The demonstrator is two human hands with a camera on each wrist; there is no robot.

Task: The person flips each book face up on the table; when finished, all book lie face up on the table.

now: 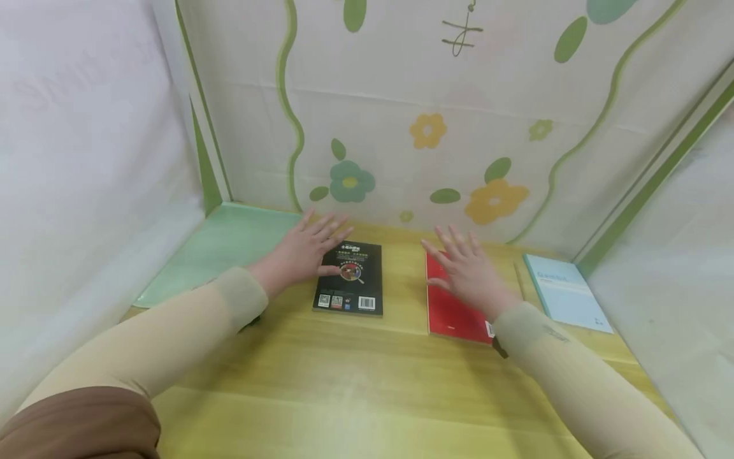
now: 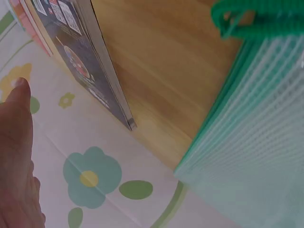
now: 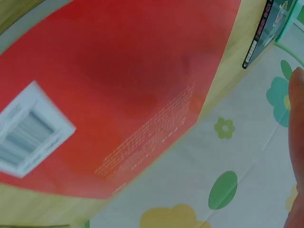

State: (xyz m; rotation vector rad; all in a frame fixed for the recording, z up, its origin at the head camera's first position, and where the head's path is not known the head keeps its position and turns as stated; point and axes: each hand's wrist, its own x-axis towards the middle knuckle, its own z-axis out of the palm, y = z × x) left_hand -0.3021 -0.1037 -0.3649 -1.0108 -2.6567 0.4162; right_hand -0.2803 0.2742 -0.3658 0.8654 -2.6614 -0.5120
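Observation:
My left hand (image 1: 304, 252) is held with fingers spread over the left side of a black book (image 1: 367, 274). In the left wrist view, that book (image 2: 71, 52) lies beside the hand's thumb (image 2: 19, 95), with a space between them. My right hand (image 1: 473, 277), fingers also spread, is above a red book (image 1: 450, 319) and hides part of it. The right wrist view shows the red book (image 3: 128, 85) with a white barcode label (image 3: 31, 130); part of the hand (image 3: 297, 133) is at the right edge. Neither hand grips anything.
A green mesh zip pouch (image 1: 212, 248) lies at the table's back left, near the left arm. On the right, a light blue book (image 1: 568, 293) lies near the side wall. A flower-printed cloth (image 1: 390, 166) rises behind the wooden table (image 1: 344, 382).

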